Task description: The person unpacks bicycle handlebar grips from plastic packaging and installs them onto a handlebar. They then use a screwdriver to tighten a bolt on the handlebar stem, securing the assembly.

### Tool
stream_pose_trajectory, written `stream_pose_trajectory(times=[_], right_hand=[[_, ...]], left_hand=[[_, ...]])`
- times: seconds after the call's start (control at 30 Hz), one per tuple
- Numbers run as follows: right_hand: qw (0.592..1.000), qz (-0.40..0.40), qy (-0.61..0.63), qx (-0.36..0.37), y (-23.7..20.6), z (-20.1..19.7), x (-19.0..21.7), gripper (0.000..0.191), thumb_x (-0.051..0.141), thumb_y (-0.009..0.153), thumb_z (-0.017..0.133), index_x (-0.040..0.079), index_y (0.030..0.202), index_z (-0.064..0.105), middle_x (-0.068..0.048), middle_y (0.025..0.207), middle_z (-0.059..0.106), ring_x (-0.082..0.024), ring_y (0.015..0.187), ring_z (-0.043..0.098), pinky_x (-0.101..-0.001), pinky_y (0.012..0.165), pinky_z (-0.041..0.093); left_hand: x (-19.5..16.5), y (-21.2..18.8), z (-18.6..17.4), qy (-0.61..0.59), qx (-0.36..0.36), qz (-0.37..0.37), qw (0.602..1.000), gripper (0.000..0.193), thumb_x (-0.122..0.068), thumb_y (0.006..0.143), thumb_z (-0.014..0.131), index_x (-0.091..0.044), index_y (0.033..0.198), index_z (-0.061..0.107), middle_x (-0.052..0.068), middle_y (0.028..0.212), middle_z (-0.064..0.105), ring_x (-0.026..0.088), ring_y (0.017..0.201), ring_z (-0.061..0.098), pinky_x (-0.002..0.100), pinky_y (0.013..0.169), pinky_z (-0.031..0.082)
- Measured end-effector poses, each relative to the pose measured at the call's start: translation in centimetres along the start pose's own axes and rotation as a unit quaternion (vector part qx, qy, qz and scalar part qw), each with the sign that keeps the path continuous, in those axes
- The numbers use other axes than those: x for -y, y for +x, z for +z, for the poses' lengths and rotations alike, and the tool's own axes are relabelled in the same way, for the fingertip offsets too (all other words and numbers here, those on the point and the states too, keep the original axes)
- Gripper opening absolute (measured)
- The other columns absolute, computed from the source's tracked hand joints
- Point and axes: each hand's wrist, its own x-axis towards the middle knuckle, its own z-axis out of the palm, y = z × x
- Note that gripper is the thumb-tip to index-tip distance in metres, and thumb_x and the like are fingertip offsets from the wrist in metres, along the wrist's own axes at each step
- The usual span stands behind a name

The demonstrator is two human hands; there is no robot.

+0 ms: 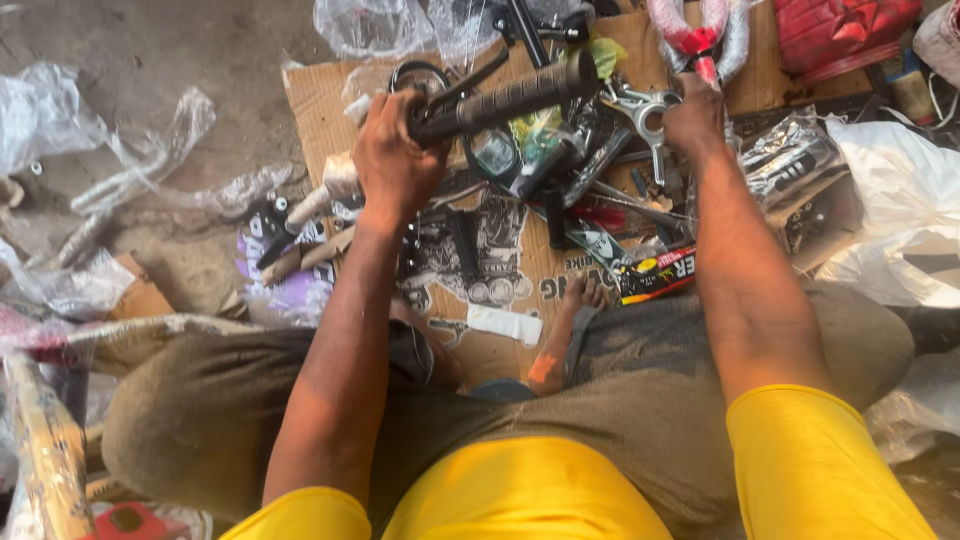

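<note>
The left hand [395,160] is clenched around a black handlebar [505,98], just below its ribbed rubber grip, which slants up toward 2 o'clock and ends near a scrap of yellow-green plastic [605,55]. A thin black brake lever [470,80] runs alongside the bar above the knuckles. The right hand [695,118] sits at 3 o'clock from the left, well apart from it, with its fingers closed around the lower end of a red part wrapped in clear plastic [700,40]; exactly how the fingers meet is hidden behind the back of the hand.

Both hands work over a sheet of brown cardboard [320,100] laid on the concrete floor [150,50]. The cardboard's left edge runs just at 9 o'clock of the left hand, and beyond it the floor carries only loose clear plastic wrap [150,150]. Between the 2 hands the cardboard is crowded: a silver metal bracket [645,110], black tubes and small packets lie touching one another, so little bare surface shows there. A packet with a red and black label [655,275] lies at 6 o'clock of the right hand, beside a bare foot [580,295]. A white strip [505,325] lies near the cardboard's near edge.

At 3 o'clock of the right hand a shiny bagged part [800,160] and white plastic sheeting [890,200] close off that side. Red packaging [840,30] fills the top right corner. The person's knees, in grey-brown trousers [650,400], hem in the near edge.
</note>
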Motion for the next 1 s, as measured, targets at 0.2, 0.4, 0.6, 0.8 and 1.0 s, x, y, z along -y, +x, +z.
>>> stream_pose_trajectory(times=[0.2, 0.4, 0.6, 0.8, 1.0], right_hand=[[0.994, 0.066, -0.063, 0.067, -1.0, 2.4, 1.9, 0.07, 0.021, 0.081, 0.074, 0.007, 0.144, 0.048, -0.022, 0.142, 0.054, -0.045, 0.13, 0.048, -0.0581, 0.111, 0.03], [0.967, 0.188, -0.054, 0.161, -0.7, 3.8, 2.0, 0.027, 0.016, 0.1, 0.055, 0.007, 0.121, 0.07, -0.017, 0.13, 0.067, -0.032, 0.126, 0.061, -0.06, 0.116, 0.031], [0.978, 0.194, -0.057, 0.059, 1.6, 6.3, -2.9, 0.049, 0.015, 0.088, 0.066, -0.001, 0.133, 0.057, -0.026, 0.127, 0.062, -0.037, 0.116, 0.065, -0.0441, 0.099, 0.053], [0.985, 0.096, -0.144, 0.004, 2.7, 8.2, -5.6, 0.071, 0.039, 0.098, 0.07, -0.005, 0.145, 0.041, -0.033, 0.126, 0.056, -0.049, 0.111, 0.06, -0.0593, 0.091, 0.046], [0.979, 0.059, -0.187, 0.061, 2.2, 5.6, -2.8, 0.064, 0.032, 0.088, 0.074, -0.003, 0.135, 0.048, -0.028, 0.12, 0.062, -0.042, 0.108, 0.063, -0.0549, 0.091, 0.049]], left_hand=[[0.5, -0.1, 0.2, 0.01, 0.003, 0.011, 1.0, 0.038, -0.018, 0.084, 0.084, -0.008, 0.115, 0.066, 0.012, 0.108, 0.068, 0.034, 0.098, 0.07, 0.043, 0.082, 0.056], [0.4, 0.3, 0.4, 0.0, -0.001, 0.0, 1.0, 0.036, -0.02, 0.086, 0.085, -0.007, 0.114, 0.066, 0.013, 0.108, 0.069, 0.035, 0.097, 0.07, 0.042, 0.081, 0.056], [0.3, 0.3, 0.3, -0.003, -0.002, 0.015, 1.0, 0.036, -0.02, 0.091, 0.085, -0.005, 0.116, 0.065, 0.014, 0.108, 0.068, 0.035, 0.095, 0.07, 0.041, 0.081, 0.056], [0.6, 0.1, 0.7, -0.046, 0.0, -0.024, 0.999, 0.036, -0.019, 0.088, 0.084, -0.007, 0.116, 0.066, 0.013, 0.106, 0.068, 0.028, 0.092, 0.074, 0.038, 0.079, 0.058], [0.6, -0.2, 0.9, -0.013, -0.001, -0.012, 1.0, 0.04, -0.019, 0.081, 0.086, -0.007, 0.114, 0.066, 0.013, 0.107, 0.069, 0.03, 0.09, 0.071, 0.04, 0.077, 0.057]])
